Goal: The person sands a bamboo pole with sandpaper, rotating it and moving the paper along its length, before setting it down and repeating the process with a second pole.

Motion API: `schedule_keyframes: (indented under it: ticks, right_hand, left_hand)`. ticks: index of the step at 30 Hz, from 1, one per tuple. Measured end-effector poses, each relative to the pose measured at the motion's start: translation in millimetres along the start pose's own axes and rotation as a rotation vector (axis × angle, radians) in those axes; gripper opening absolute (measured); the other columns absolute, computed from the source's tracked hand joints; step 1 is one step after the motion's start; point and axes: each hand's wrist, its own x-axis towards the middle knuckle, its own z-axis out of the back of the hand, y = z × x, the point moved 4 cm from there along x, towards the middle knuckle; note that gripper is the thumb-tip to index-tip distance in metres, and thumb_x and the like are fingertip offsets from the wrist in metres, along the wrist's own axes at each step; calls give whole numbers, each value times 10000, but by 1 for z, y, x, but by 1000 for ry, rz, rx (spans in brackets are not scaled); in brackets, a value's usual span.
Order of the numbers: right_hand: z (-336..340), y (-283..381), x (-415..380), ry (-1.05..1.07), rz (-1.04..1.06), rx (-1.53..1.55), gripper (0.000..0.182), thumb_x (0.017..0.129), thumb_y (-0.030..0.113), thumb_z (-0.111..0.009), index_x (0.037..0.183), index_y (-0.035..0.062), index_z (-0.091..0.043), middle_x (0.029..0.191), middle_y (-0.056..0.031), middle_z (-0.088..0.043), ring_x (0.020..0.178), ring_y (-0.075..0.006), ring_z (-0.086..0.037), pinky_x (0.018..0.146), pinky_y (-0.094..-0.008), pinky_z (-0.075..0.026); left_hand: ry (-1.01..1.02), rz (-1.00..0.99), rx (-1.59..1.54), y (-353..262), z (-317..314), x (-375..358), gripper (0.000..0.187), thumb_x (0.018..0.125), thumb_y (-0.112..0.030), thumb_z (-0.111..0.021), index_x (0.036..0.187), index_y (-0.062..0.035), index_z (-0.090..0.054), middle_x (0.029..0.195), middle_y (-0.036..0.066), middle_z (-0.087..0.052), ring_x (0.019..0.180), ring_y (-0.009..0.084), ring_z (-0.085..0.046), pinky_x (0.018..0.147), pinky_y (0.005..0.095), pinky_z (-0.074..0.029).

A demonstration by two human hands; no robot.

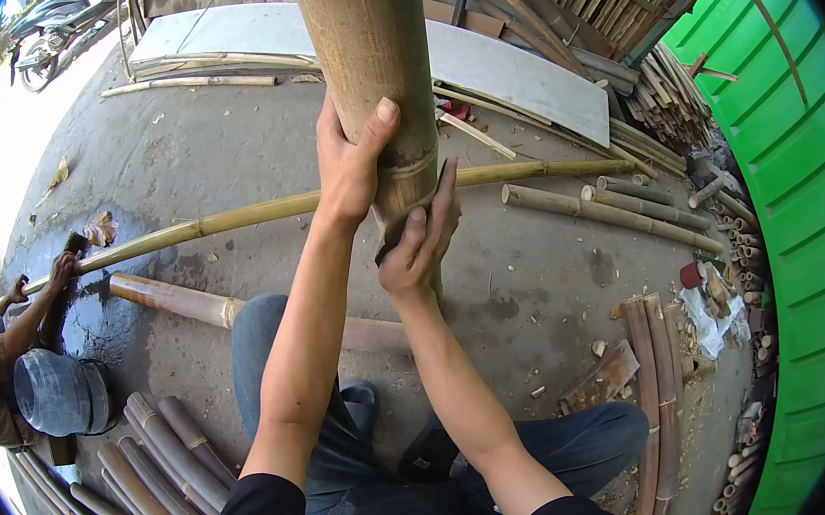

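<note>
A thick bamboo pole (373, 50) stands upright before me, running out of the top of the view. My left hand (351, 168) is wrapped around its left side, the thumb lying across the front above a node. Lower down on the right, my right hand (421, 244) presses a dark, thin sheet that looks like sandpaper (392, 234) against the pole just below that node. The fingers curve around the pole, so part of the sheet is hidden. The lower end of the pole is mostly hidden behind my right hand and arm.
Behind the pole, a long thin bamboo pole (257, 213) runs crosswise, held at its left end by another person's hand (62, 269). A clear plastic bucket (55, 393), cut bamboo pieces (171, 444) and split bamboo strips (649, 404) lie around. A green metal wall (813, 245) bounds the right.
</note>
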Motion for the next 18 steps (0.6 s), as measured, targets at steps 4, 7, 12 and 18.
schedule_keyframes:
  ticks: [4,7,12,18]
  right_hand:
    - [20,-121,-166,136,-178,-139,731,1092,491,-201,1498,-88,-386,1524,-317,-434,1357,-507,-471,1122,-545,-382]
    - [22,-138,-165,172,-371,-50,779,1083,541,-177,1443,-83,-472,1466,-302,-510,1338,-489,-504,1124,-516,-395]
    - [-12,-4,62,337,-282,500,636,1048,342,-248,1403,-113,-514,1312,-324,-619,1238,-457,-606,1046,-440,-471]
    - [-21,8,92,291,-186,613,653,1096,500,-320,1415,-27,-535,1145,-304,-685,1132,-433,-667,952,-443,-503]
  left_hand:
    - [-8,34,-35,9,22,5,842,862,-580,-753,1376,37,-502,1247,171,-630,1161,247,-608,1012,389,-477]
    - [-14,33,-64,12,27,10,835,861,-574,-751,1367,42,-504,1248,172,-621,1152,251,-608,1016,387,-470]
    - [4,19,-91,14,18,8,826,882,-614,-721,1332,51,-530,1230,155,-631,1138,221,-608,998,368,-476]
    - [110,-19,-74,24,27,9,851,975,-675,-514,1495,-7,-424,1407,183,-577,1295,316,-575,1126,453,-448]
